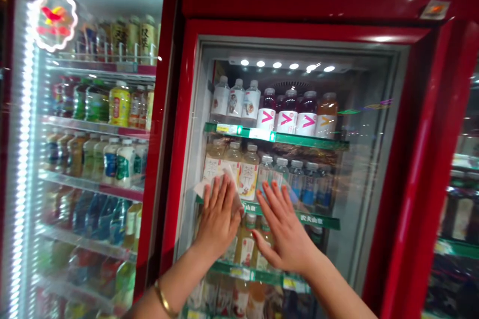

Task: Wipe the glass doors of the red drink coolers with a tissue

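Note:
My left hand (218,218) lies flat on the glass door (368,159) of a red drinks fridge (422,169), fingers stretched out, pressing a white tissue or cloth (204,185) against the glass. My right hand (283,232) is beside it, palm flat on the same glass with fingers spread and nothing in it. A gold bangle (164,300) circles my left wrist. Behind the glass stand rows of bottled drinks (286,114) on green-edged shelves (277,136).
A second glass-door fridge (93,159) full of bottles stands to the left, with a bright light strip down its left side and a round glowing sign (53,19) at the top. Another fridge's edge (462,199) shows at the far right.

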Demonstrator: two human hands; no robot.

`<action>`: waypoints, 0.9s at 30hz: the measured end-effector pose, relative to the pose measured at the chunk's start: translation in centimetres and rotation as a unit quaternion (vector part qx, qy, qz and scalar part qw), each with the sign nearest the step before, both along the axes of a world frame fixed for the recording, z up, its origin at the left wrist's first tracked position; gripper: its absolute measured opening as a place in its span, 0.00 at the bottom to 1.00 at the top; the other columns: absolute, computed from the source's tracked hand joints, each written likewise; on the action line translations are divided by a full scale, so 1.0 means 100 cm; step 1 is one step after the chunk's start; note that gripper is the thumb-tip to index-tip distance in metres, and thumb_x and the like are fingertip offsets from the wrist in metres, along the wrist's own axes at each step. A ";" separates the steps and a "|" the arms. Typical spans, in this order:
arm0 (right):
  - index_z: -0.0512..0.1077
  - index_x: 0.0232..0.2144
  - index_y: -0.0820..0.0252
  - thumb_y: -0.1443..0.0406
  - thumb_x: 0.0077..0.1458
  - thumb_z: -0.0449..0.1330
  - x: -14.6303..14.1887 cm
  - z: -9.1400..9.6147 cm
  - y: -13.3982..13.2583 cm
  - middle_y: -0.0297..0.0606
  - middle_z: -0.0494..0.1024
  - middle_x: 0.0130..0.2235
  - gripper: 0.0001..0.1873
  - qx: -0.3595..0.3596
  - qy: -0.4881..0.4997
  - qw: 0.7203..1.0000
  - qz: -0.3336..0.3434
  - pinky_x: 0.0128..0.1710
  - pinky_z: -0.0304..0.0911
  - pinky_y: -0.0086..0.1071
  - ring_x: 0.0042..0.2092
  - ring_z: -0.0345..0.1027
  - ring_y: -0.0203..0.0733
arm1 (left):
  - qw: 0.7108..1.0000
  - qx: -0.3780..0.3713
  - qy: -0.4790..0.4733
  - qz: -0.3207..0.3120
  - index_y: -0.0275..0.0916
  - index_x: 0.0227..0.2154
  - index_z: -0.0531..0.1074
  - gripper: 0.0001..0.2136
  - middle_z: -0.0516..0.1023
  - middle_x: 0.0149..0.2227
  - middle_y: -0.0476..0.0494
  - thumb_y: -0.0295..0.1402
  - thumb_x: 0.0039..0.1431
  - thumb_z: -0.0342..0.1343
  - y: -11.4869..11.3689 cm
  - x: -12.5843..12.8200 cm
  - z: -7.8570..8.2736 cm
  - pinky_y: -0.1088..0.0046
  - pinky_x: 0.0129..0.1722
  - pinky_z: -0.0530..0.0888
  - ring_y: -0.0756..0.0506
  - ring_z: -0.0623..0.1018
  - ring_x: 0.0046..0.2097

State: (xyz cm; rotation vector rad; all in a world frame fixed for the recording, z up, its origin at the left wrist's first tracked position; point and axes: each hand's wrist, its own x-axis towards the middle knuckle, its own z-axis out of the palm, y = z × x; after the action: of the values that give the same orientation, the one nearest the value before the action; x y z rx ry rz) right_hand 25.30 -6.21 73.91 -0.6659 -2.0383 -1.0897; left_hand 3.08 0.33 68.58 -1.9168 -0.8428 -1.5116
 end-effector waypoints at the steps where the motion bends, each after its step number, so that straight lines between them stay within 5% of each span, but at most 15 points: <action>1: 0.45 0.80 0.56 0.58 0.68 0.57 0.022 -0.005 -0.010 0.40 0.47 0.81 0.45 0.020 0.034 0.999 -0.029 0.80 0.44 0.60 0.82 0.37 0.55 | 1.000 0.001 -0.008 0.030 0.47 0.80 0.40 0.37 0.49 0.81 0.38 0.39 0.76 0.50 0.003 0.002 0.004 0.41 0.81 0.48 0.35 0.47 0.82; 6: 0.48 0.80 0.45 0.58 0.74 0.53 0.104 -0.053 -0.017 0.35 0.45 0.81 0.38 0.093 0.227 0.957 -0.156 0.80 0.35 0.63 0.82 0.35 0.58 | 0.976 -0.011 -0.170 0.133 0.37 0.80 0.36 0.40 0.31 0.82 0.27 0.37 0.74 0.51 -0.006 0.058 0.033 0.25 0.76 0.50 0.24 0.37 0.82; 9: 0.46 0.80 0.48 0.58 0.75 0.49 0.115 -0.078 -0.002 0.38 0.44 0.81 0.37 0.111 0.229 0.950 -0.180 0.80 0.35 0.61 0.82 0.36 0.55 | 0.983 0.009 -0.104 0.154 0.32 0.79 0.42 0.42 0.36 0.82 0.25 0.41 0.72 0.55 -0.020 0.092 0.016 0.29 0.78 0.48 0.24 0.38 0.82; 13: 0.48 0.80 0.51 0.57 0.75 0.51 0.113 -0.091 0.007 0.39 0.48 0.81 0.37 0.136 0.225 0.947 -0.184 0.81 0.37 0.56 0.81 0.39 0.51 | 0.989 0.046 0.031 0.134 0.38 0.77 0.53 0.35 0.44 0.82 0.34 0.43 0.73 0.54 -0.023 0.057 -0.039 0.41 0.81 0.48 0.32 0.43 0.82; 15: 0.51 0.79 0.48 0.54 0.75 0.52 0.112 -0.093 0.007 0.37 0.51 0.80 0.36 0.125 0.248 0.945 -0.174 0.81 0.38 0.56 0.81 0.42 0.52 | 0.992 0.016 -0.035 0.120 0.40 0.76 0.53 0.31 0.44 0.82 0.35 0.38 0.75 0.51 -0.018 0.022 -0.050 0.41 0.81 0.50 0.34 0.45 0.82; 17: 0.53 0.78 0.44 0.50 0.75 0.52 0.112 -0.095 0.007 0.35 0.54 0.79 0.35 0.111 0.273 0.942 -0.162 0.80 0.40 0.58 0.80 0.46 0.53 | 0.983 -0.011 -0.141 0.117 0.41 0.75 0.52 0.28 0.41 0.82 0.32 0.33 0.76 0.48 -0.013 0.006 -0.046 0.38 0.80 0.51 0.35 0.45 0.82; 21: 0.54 0.78 0.42 0.49 0.76 0.52 0.112 -0.097 0.005 0.34 0.55 0.79 0.33 0.096 0.295 0.938 -0.152 0.80 0.40 0.57 0.80 0.46 0.53 | 0.981 0.003 -0.150 0.126 0.28 0.78 0.42 0.35 0.43 0.81 0.24 0.37 0.76 0.48 -0.014 0.059 -0.044 0.43 0.82 0.47 0.34 0.42 0.83; 24: 0.54 0.78 0.44 0.52 0.76 0.52 0.114 -0.094 0.002 0.35 0.54 0.79 0.33 0.104 0.273 0.945 -0.144 0.81 0.38 0.53 0.80 0.45 0.49 | 0.988 0.053 0.026 0.142 0.25 0.78 0.44 0.41 0.45 0.81 0.31 0.48 0.75 0.48 -0.028 0.108 -0.086 0.54 0.82 0.42 0.36 0.44 0.82; 27: 0.54 0.78 0.46 0.54 0.76 0.54 0.115 -0.092 -0.001 0.35 0.55 0.79 0.33 0.112 0.261 0.949 -0.135 0.81 0.38 0.50 0.80 0.45 0.47 | 0.972 0.103 0.126 0.167 0.36 0.79 0.47 0.37 0.44 0.82 0.44 0.50 0.75 0.44 -0.033 0.098 -0.139 0.54 0.82 0.40 0.38 0.45 0.83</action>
State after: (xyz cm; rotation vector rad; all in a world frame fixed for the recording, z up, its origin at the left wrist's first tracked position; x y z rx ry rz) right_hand 36.76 -6.31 64.71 -1.0123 -1.3769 -1.1290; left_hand 12.87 -2.95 54.65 -1.6722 -0.8115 -1.0840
